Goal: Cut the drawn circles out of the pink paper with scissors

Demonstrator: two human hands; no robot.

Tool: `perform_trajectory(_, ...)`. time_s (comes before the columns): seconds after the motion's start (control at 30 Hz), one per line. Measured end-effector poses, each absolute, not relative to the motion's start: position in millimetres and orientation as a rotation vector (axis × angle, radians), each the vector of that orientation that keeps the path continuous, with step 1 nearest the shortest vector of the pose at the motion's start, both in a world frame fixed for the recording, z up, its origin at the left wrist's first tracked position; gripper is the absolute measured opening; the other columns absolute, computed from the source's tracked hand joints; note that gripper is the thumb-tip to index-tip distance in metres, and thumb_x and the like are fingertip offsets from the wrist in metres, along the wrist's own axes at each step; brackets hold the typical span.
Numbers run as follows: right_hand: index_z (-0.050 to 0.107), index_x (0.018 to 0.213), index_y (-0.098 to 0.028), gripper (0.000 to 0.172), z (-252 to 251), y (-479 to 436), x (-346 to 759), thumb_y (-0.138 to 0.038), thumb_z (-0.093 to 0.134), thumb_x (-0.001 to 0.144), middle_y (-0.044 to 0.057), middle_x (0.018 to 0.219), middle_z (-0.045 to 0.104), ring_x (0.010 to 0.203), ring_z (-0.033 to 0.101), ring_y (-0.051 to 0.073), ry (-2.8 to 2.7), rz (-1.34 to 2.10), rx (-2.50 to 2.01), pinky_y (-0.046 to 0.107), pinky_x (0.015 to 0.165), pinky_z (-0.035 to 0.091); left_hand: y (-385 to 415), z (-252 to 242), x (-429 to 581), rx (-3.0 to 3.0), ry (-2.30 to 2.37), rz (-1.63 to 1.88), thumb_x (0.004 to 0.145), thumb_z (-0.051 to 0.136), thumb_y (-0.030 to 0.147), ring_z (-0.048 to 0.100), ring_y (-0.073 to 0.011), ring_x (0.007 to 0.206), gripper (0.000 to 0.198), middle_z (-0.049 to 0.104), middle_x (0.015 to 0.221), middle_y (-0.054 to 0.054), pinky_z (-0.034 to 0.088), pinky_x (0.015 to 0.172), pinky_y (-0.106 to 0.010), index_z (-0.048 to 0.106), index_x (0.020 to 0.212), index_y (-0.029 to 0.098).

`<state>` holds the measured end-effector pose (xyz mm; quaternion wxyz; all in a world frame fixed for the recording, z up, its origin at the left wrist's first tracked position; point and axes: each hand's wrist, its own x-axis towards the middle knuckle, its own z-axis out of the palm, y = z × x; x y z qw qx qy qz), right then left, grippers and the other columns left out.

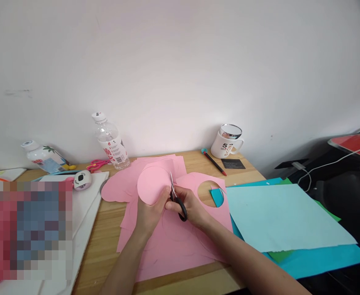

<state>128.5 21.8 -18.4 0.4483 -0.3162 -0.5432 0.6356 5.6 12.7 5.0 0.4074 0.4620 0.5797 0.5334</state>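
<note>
A round piece of pink paper (pixel 151 183) is held up by my left hand (pixel 152 211), its thumb lying over the lower right edge. My right hand (pixel 187 205) is closed around the black handles of a pair of scissors (pixel 182 211). The metal blades point up and lie along the right edge of the circle. Below both hands spread several pink sheets (pixel 174 254) with faint curved pencil lines. One pink sheet on the right has a round hole cut through it, showing wood and a bit of blue paper (pixel 217 198).
Along the wall stand a plastic bottle (pixel 110 143), a second bottle (pixel 46 157) and a white mug (pixel 227 143). A red-and-black pencil (pixel 213 162) and a dark card (pixel 233 164) lie by the mug. Light blue paper (pixel 290 217) overhangs the right side. Pink scissors (pixel 97 165) rest at left.
</note>
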Motion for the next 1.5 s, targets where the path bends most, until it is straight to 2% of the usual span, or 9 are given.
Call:
perform_trajectory(0.1,0.048,0.067,-0.017,0.037,-18.1,21.3,128.5,-0.043,0.073,0.063,-0.004,0.06,0.04,0.055,0.033,0.009,-1.345,1.581,-0.813,0.024,0.053,0.029,12.6,5.5,5.5,1.186,1.45,1.338,0.066,0.066,0.034,0.067,-0.0211,0.074,0.023,0.072,0.077,-0.006,0.055,0.066,-0.029,0.068,0.077,0.014)
perform_trajectory(0.23,0.049,0.065,-0.017,0.035,-18.0,21.0,128.8,-0.044,0.072,0.064,-0.004,0.057,0.04,0.054,0.037,0.01,-1.335,1.596,-0.844,0.025,0.053,0.032,12.4,7.8,5.7,1.203,1.451,1.305,0.068,0.065,0.035,0.067,-0.0203,0.066,0.02,0.069,0.063,-0.004,0.055,0.057,-0.027,0.068,0.07,0.015)
perform_trajectory(0.37,0.05,0.066,-0.017,0.034,-18.9,21.1,128.6,-0.043,0.072,0.064,-0.004,0.055,0.044,0.052,0.042,0.01,-1.32,1.604,-0.844,0.026,0.053,0.034,11.6,10.0,5.6,1.213,1.44,1.32,0.068,0.064,0.035,0.067,-0.0207,0.065,0.02,0.067,0.059,-0.004,0.055,0.055,-0.027,0.068,0.07,0.015)
perform_trajectory(0.7,0.053,0.067,-0.016,0.032,-20.3,20.0,129.6,-0.042,0.072,0.065,-0.004,0.052,0.047,0.05,0.047,0.011,-1.286,1.615,-0.864,0.026,0.053,0.038,14.7,7.5,2.0,1.251,1.46,1.333,0.068,0.064,0.035,0.066,-0.0196,0.065,0.021,0.069,0.065,-0.005,0.053,0.057,-0.026,0.066,0.07,0.014)
perform_trajectory(0.87,0.053,0.067,-0.016,0.031,-23.2,19.8,130.0,-0.042,0.07,0.067,-0.004,0.051,0.049,0.049,0.046,0.01,-1.296,1.624,-0.843,0.025,0.052,0.036,16.2,7.3,1.2,1.223,1.452,1.362,0.068,0.064,0.035,0.067,-0.0222,0.078,0.026,0.072,0.082,-0.009,0.054,0.066,-0.028,0.068,0.08,0.012)
perform_trajectory(1.07,0.05,0.063,-0.016,0.031,-21.2,17.0,126.1,-0.041,0.069,0.069,-0.004,0.051,0.048,0.05,0.046,0.011,-1.319,1.638,-0.826,0.025,0.052,0.035,15.2,6.1,0.7,1.196,1.502,1.343,0.068,0.064,0.038,0.066,-0.0201,0.064,0.025,0.07,0.066,-0.006,0.053,0.057,-0.027,0.066,0.071,0.013)
perform_trajectory(1.13,0.051,0.064,-0.016,0.032,-19.5,17.3,125.6,-0.041,0.07,0.067,-0.004,0.052,0.045,0.05,0.042,0.009,-1.322,1.615,-0.844,0.024,0.051,0.033,14.8,5.9,0.6,1.208,1.484,1.32,0.069,0.064,0.036,0.067,-0.0196,0.066,0.023,0.07,0.067,-0.005,0.054,0.06,-0.027,0.066,0.07,0.014)
perform_trajectory(1.3,0.052,0.068,-0.016,0.037,-16.7,20.6,128.1,-0.041,0.077,0.058,-0.003,0.064,0.044,0.059,0.038,0.009,-1.299,1.549,-0.82,0.022,0.054,0.031,14.3,7.7,2.2,1.232,1.423,1.366,0.066,0.067,0.031,0.066,-0.022,0.085,0.026,0.072,0.089,-0.007,0.053,0.076,-0.031,0.067,0.086,0.014)
perform_trajectory(1.5,0.051,0.068,-0.016,0.038,-15.5,20.7,128.8,-0.043,0.075,0.059,-0.003,0.064,0.044,0.059,0.037,0.009,-1.325,1.538,-0.795,0.023,0.055,0.031,14.7,7.6,3.4,1.228,1.388,1.356,0.065,0.067,0.031,0.066,-0.0243,0.087,0.027,0.072,0.089,-0.008,0.053,0.078,-0.036,0.068,0.086,0.014)
